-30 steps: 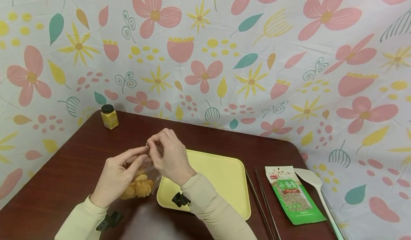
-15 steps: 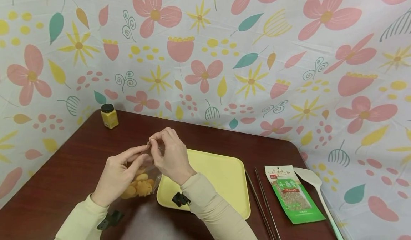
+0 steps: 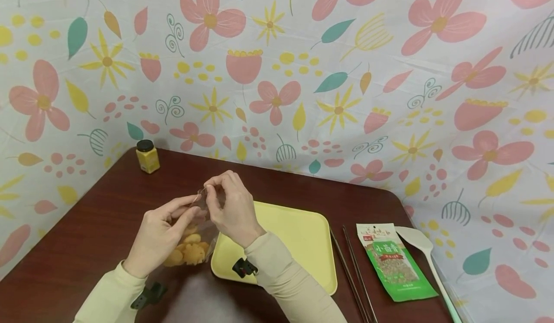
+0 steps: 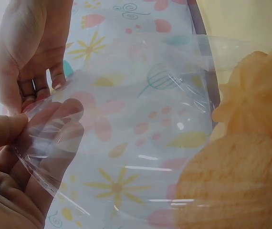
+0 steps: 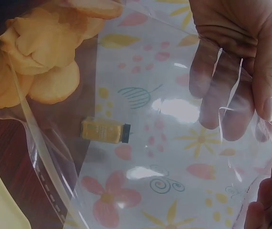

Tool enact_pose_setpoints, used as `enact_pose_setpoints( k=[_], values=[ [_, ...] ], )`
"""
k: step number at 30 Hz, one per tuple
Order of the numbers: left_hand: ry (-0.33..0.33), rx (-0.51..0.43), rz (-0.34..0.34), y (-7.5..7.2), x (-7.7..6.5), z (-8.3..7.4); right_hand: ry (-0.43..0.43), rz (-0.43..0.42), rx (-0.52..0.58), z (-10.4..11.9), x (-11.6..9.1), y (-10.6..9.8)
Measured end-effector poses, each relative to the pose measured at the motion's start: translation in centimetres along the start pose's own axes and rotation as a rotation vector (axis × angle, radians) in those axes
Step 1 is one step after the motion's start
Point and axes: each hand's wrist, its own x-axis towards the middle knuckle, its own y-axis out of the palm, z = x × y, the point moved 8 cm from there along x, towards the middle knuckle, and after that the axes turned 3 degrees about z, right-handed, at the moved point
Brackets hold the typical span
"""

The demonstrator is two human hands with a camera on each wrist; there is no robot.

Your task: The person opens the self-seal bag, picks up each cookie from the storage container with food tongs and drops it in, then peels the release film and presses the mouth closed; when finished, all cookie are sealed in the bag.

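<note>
A clear plastic bag hangs between both hands, its mouth end up, with several golden biscuits at the bottom. One of them is flower-shaped and ridged, as the left wrist view shows. My left hand pinches the top edge between thumb and fingers, the fingers showing through the film. Opposite it, my right hand pinches the edge with thumb and forefinger. A short stretch of film spans the two grips. The bag hangs beside the left edge of a yellow tray, which the right forearm crosses.
A yellow jar with a black lid stands at the back left of the dark table. To the tray's right lie metal chopsticks, a green and white seed packet and a pale spatula. A flowered cloth hangs behind.
My right hand has shifted slightly right, away from the left hand, and more of the bag's top film now shows between them. The left hand stays nearly in place.
</note>
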Motion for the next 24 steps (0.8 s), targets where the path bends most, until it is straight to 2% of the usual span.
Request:
enact_pose_setpoints(
  k=[8,14,17,24],
  values=[
    [-0.018,-0.034,0.013,0.0,0.0,0.2,-0.006,-0.02,0.021,0.1,0.1,-0.1],
    [-0.017,0.023,0.008,-0.3,-0.1,0.7,0.056,-0.058,0.136,-1.1,0.2,-1.0],
    [-0.016,0.006,0.0,-0.4,-0.2,0.8,0.07,-0.076,0.204,-1.5,0.4,-1.4],
    [-0.028,-0.027,-0.028,-0.6,-0.1,0.6,0.114,-0.084,0.217,-2.4,0.1,-1.6]
  ],
)
